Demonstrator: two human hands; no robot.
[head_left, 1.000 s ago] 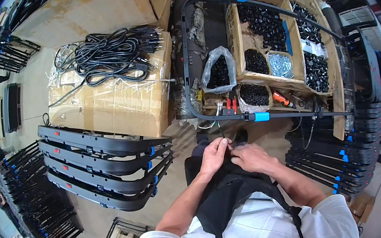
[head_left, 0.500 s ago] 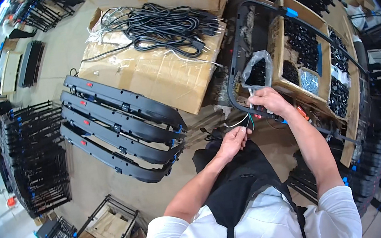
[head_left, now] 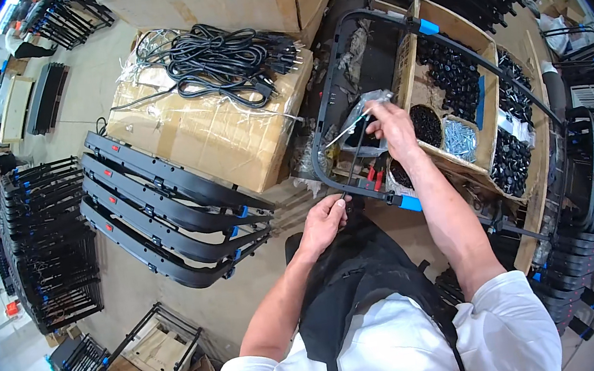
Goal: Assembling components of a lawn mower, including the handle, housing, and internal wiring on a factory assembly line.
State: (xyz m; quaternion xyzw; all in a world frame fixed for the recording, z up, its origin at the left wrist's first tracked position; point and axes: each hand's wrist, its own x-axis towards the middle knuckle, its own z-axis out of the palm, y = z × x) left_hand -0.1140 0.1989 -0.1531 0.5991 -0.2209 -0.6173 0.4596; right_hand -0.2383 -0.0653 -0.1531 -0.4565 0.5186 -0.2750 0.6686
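My right hand [head_left: 393, 131] is raised over the near end of a black tubular frame [head_left: 319, 126], fingers closed at the edge of a clear plastic bag [head_left: 369, 105]. A thin whitish-green strand [head_left: 347, 131] runs out from its fingertips; whether they grip it or something else is unclear. Lower and to the left, my left hand [head_left: 324, 223] is closed in a pinch before my dark apron [head_left: 355, 283]. What it pinches is too small and dark to name. A red-handled tool [head_left: 375, 177] lies by the frame's near corner, between my hands.
A wooden box [head_left: 500, 159] with black parts and silver screws stands right. Bundled black power cords [head_left: 220, 60] lie on a cardboard box [head_left: 230, 134] ahead. Several curved black panels [head_left: 172, 202] with red switches are lined up left. Stacked black frames [head_left: 54, 247] stand farther left.
My right hand has moved up and away from my left, to the plastic bag. The coloured wires between my hands no longer show there. The whole view has shifted slightly.
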